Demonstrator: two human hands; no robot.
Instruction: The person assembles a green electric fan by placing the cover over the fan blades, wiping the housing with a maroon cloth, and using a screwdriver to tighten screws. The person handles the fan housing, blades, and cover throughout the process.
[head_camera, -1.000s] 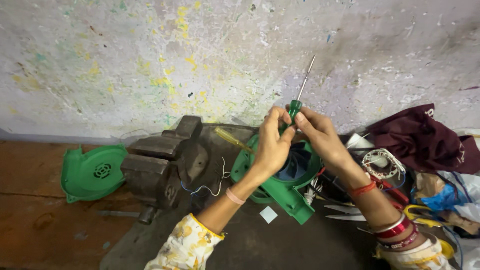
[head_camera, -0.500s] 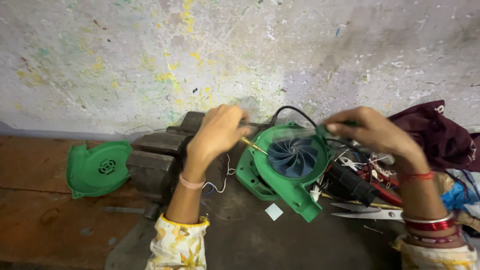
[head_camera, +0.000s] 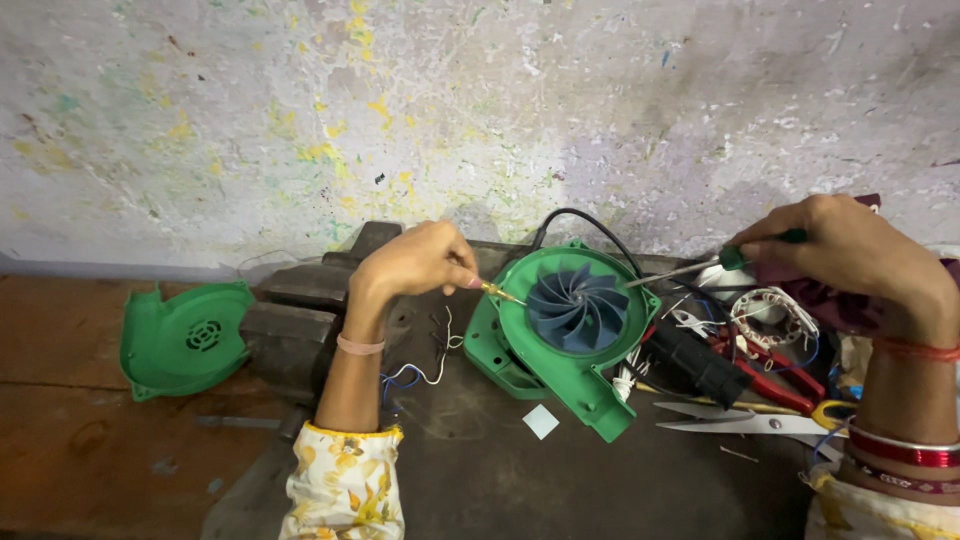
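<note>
A green blower housing with a grey-blue fan wheel lies on the dark bench. My left hand pinches a small brass screw at the housing's left rim. My right hand grips a green-handled screwdriver; its metal shaft points left and its tip reaches the housing's right rim. A black cable loops out from behind the housing.
The green blower cover lies at left on the wooden surface. A grey metal vise sits beside my left wrist. Red pliers, scissors, a black motor part and loose wires crowd the right side. A paint-flecked wall stands behind.
My hands were together above the blower holding the screwdriver upright. They have parted and lowered: the left now holds the screw at the left rim, the right brings the screwdriver in from the right.
</note>
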